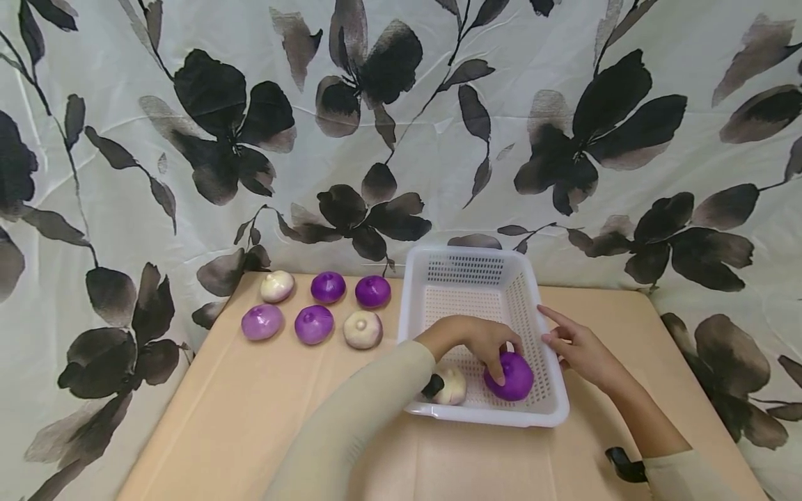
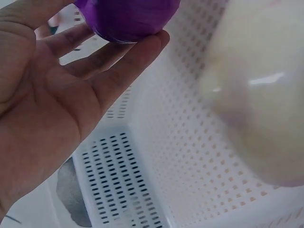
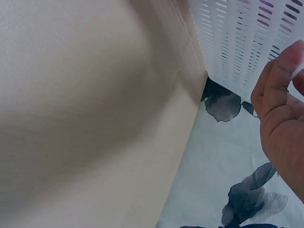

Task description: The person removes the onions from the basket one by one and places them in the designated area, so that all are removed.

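Observation:
Inside the white plastic basket [image 1: 466, 309], near its front right corner, my left hand [image 1: 479, 337] grips a purple onion [image 1: 514, 379] from above. The left wrist view shows its fingers against the onion's underside [image 2: 130, 21]. A whitish onion [image 1: 452, 388] lies in the basket's front left part, partly behind the left wrist. My right hand [image 1: 585, 355] is outside the basket, its index finger reaching to the right rim. In the right wrist view its bent fingers [image 3: 280, 78] are close by the slotted side wall.
Left of the basket, two rows hold several purple onions [image 1: 314, 325] and two whitish ones, one at the back left [image 1: 277, 286] and one at the front right [image 1: 363, 330]. A floral cloth [image 1: 464, 160] hangs behind the tan table [image 1: 250, 417].

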Available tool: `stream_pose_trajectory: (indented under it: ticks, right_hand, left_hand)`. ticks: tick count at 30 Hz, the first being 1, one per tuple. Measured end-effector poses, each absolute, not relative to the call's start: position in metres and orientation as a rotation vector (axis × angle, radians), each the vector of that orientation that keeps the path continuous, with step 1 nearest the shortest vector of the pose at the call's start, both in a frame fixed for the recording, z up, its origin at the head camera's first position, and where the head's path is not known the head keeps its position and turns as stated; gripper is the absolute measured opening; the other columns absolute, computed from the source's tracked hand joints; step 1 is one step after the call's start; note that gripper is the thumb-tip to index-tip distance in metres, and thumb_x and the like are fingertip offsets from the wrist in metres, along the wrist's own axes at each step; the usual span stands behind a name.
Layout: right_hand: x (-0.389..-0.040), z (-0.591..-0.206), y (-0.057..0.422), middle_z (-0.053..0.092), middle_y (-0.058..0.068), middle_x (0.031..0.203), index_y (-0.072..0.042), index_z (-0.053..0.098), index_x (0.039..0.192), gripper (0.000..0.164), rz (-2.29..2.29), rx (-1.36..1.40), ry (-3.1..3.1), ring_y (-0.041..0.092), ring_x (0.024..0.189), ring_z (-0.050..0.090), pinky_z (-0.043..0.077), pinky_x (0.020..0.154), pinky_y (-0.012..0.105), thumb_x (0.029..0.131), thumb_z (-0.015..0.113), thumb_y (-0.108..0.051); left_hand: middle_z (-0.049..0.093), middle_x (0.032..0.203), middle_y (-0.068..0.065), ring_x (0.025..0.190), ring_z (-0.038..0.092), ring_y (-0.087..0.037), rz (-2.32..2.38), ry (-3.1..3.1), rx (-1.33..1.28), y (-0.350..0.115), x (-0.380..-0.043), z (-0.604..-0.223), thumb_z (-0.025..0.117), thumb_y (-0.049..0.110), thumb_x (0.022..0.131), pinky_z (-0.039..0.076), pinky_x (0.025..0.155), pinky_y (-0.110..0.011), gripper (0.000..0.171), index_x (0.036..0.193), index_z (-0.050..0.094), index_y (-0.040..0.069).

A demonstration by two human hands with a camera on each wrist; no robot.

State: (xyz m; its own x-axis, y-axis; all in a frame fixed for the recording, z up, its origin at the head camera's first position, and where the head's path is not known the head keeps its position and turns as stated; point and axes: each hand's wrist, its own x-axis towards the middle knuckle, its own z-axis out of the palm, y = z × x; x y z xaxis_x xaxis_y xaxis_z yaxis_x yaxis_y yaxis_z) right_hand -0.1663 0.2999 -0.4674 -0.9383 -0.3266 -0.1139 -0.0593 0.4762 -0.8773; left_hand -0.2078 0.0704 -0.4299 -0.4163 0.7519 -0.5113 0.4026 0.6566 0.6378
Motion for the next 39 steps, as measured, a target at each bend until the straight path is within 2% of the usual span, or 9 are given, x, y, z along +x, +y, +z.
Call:
stream_pose_trajectory:
  ticks: [4, 14, 19, 26, 39]
  right_hand:
    - [-0.164, -0.467, 0.3, 0.057, 0.022, 0.097, -0.018, 0.025, 0.154, 0.065, -1.436, -0.326, 2.463, 0.021, 0.081, 0.067, 0.06, 0.06, 0.036, 0.097, 0.057, -0.02]
    - [-0.163, -0.464, 0.299, 0.057, 0.019, 0.095, -0.016, 0.023, 0.154, 0.065, -1.449, -0.332, 2.443, 0.018, 0.078, 0.068, 0.06, 0.06, 0.037, 0.098, 0.055, -0.02]
    - [-0.163, -0.467, 0.299, 0.057, 0.022, 0.096, -0.018, 0.022, 0.154, 0.066, -1.45, -0.331, 2.432, 0.02, 0.079, 0.068, 0.06, 0.059, 0.038, 0.098, 0.056, -0.02]
    - [-0.162, -0.466, 0.299, 0.056, 0.023, 0.097, -0.02, 0.022, 0.154, 0.067, -1.434, -0.321, 2.458, 0.022, 0.078, 0.067, 0.059, 0.058, 0.037, 0.097, 0.057, -0.019]
    - [-0.165, -0.466, 0.3, 0.055, 0.023, 0.099, -0.022, 0.024, 0.154, 0.066, -1.445, -0.322, 2.453, 0.022, 0.079, 0.065, 0.059, 0.057, 0.036, 0.097, 0.057, -0.018]
  left_hand:
    - [0.06, 0.122, 0.0, 0.102, 0.059, -0.005, 0.574, 2.09, 0.952, 0.066, -0.207, -0.416, 0.083, 0.02, 0.076, 0.054, 0.075, -0.015, 0.058, 0.126, 0.054, 0.02]
    - [0.062, 0.119, 0.0, 0.107, 0.058, -0.007, 0.654, 2.193, 1.124, 0.045, -0.204, -0.376, 0.082, 0.028, 0.077, 0.048, 0.085, -0.013, 0.062, 0.13, 0.052, 0.017]
    - [0.061, 0.12, 0.001, 0.107, 0.058, -0.007, 0.656, 2.249, 1.128, 0.028, -0.201, -0.363, 0.081, 0.033, 0.077, 0.048, 0.086, -0.014, 0.063, 0.131, 0.052, 0.018]
    - [0.062, 0.12, -0.002, 0.106, 0.059, -0.011, 0.707, 2.317, 1.156, 0.003, -0.195, -0.356, 0.081, 0.034, 0.077, 0.05, 0.085, -0.015, 0.065, 0.132, 0.052, 0.014]
    - [0.062, 0.116, 0.003, 0.099, 0.062, -0.011, 0.838, 2.45, 1.024, -0.055, -0.174, -0.342, 0.081, 0.037, 0.077, 0.053, 0.083, -0.02, 0.065, 0.132, 0.052, 0.02]
